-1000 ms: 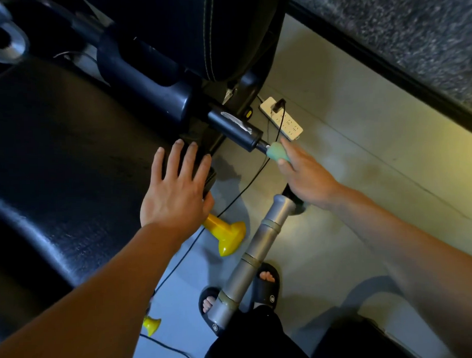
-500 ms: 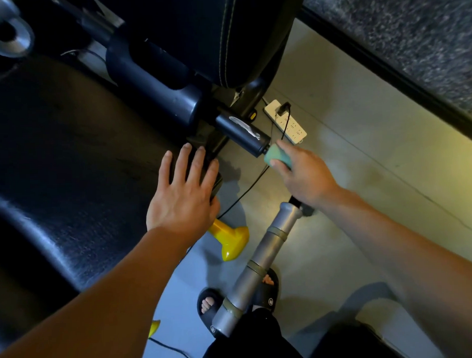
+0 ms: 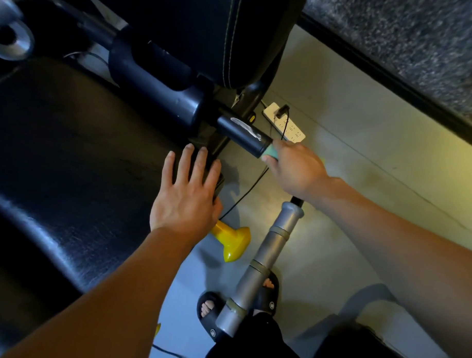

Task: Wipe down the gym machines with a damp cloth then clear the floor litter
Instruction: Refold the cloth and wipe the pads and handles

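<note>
Right hand (image 3: 296,168) has slid its pinched green cloth (image 3: 271,153) against the black handle (image 3: 241,135) — left hand (image 3: 186,196) stays flat.

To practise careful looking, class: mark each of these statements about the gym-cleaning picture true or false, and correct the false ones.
1. The left hand lies flat with straight fingers on the black seat pad. True.
2. The right hand holds a teal cloth against the end of the black handle. True.
3. The dumbbell on the floor is red. False: it is yellow.
4. Nothing is plugged into the white power strip. False: a black plug with a cable sits in it.
5. The person is barefoot. False: black slides are on the feet.
</note>
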